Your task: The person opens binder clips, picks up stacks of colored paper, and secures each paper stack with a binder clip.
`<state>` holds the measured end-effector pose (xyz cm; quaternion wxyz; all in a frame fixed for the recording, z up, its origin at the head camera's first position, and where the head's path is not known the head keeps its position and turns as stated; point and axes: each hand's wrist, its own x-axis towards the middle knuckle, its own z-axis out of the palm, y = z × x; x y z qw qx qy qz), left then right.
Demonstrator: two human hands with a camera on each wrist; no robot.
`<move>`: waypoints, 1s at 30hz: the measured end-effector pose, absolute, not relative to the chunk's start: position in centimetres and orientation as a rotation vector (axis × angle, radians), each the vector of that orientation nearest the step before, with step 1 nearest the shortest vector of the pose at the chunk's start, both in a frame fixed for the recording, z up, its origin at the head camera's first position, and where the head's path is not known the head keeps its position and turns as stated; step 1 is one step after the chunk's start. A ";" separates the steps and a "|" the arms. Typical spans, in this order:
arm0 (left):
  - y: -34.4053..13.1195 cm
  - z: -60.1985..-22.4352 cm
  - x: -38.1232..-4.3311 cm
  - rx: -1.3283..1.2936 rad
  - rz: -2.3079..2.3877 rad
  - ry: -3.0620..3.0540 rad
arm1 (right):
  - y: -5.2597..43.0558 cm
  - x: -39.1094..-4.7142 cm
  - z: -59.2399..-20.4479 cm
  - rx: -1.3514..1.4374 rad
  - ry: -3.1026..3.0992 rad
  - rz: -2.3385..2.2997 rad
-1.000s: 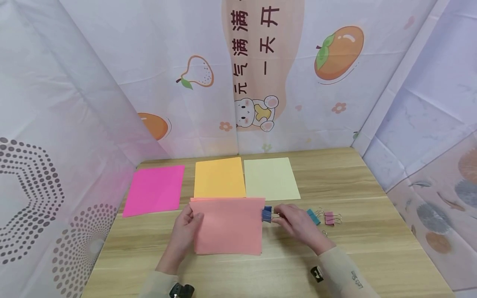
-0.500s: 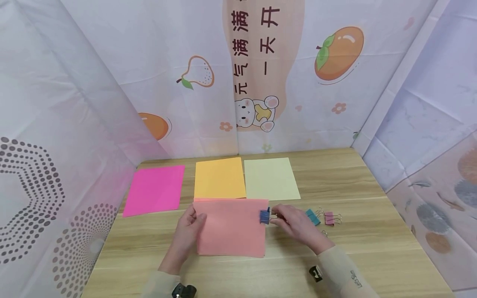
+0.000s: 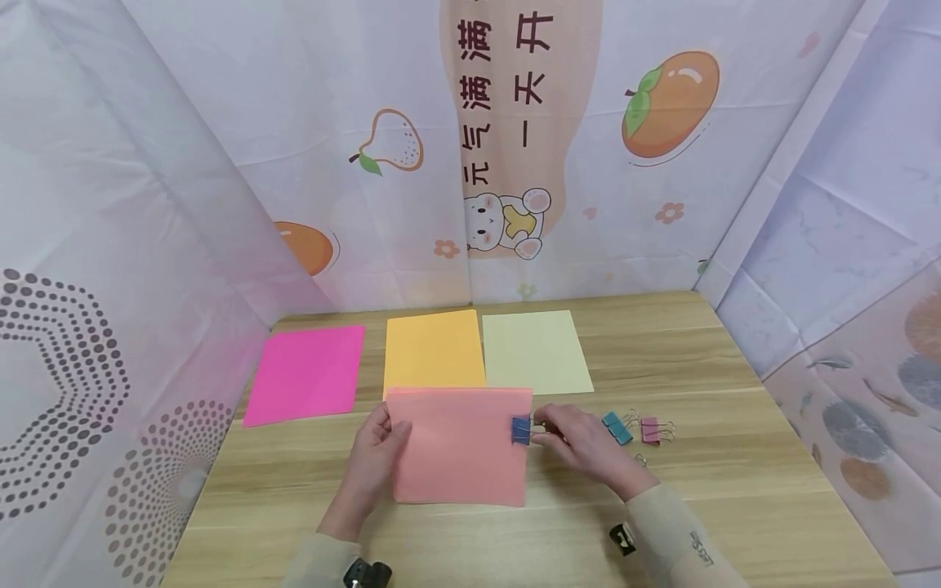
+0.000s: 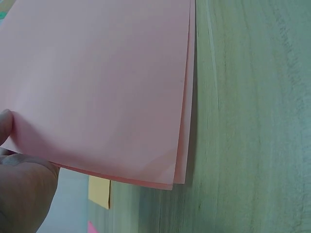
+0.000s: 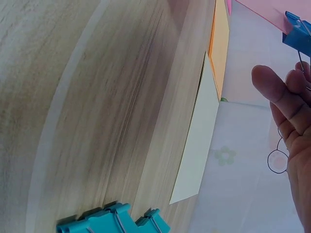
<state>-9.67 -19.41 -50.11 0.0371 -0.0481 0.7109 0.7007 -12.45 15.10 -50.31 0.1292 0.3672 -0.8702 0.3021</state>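
A few salmon-pink sheets of paper (image 3: 459,449) are held up together over the wooden table, their edges slightly fanned in the left wrist view. My left hand (image 3: 376,449) pinches them at the left edge, thumb (image 4: 6,127) on the near face and fingers behind. On the right edge of the sheets sits a blue binder clip (image 3: 521,431), its body overlapping the paper. My right hand (image 3: 584,441) pinches the clip's wire handles. The right wrist view catches the same clip (image 5: 297,36) at the paper's edge, above the fingers.
Magenta (image 3: 305,376), orange (image 3: 434,351) and pale yellow sheets (image 3: 537,353) lie in a row at the back, before a printed curtain (image 3: 412,212). Right of my right hand lie a teal binder clip (image 3: 617,427) and a pink binder clip (image 3: 650,430).
The salmon sheets and left hand have shifted slightly right. The blue binder clip, at the paper's right edge before, now reaches over it, facing flatter to the head view.
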 end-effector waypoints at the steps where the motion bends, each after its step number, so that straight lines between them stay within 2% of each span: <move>1: -19.4 -50.1 -9.7 -0.151 2.152 2.180 | 15.1 -12.4 -50.3 1.066 -2.533 0.877; 15: -19.5 -50.5 -9.5 -0.126 2.188 2.140 | 15.0 -12.2 -50.0 1.040 -2.607 0.872; 30: -18.4 -50.5 -9.9 -0.252 2.071 2.164 | 15.0 -12.1 -49.5 0.707 -2.918 1.205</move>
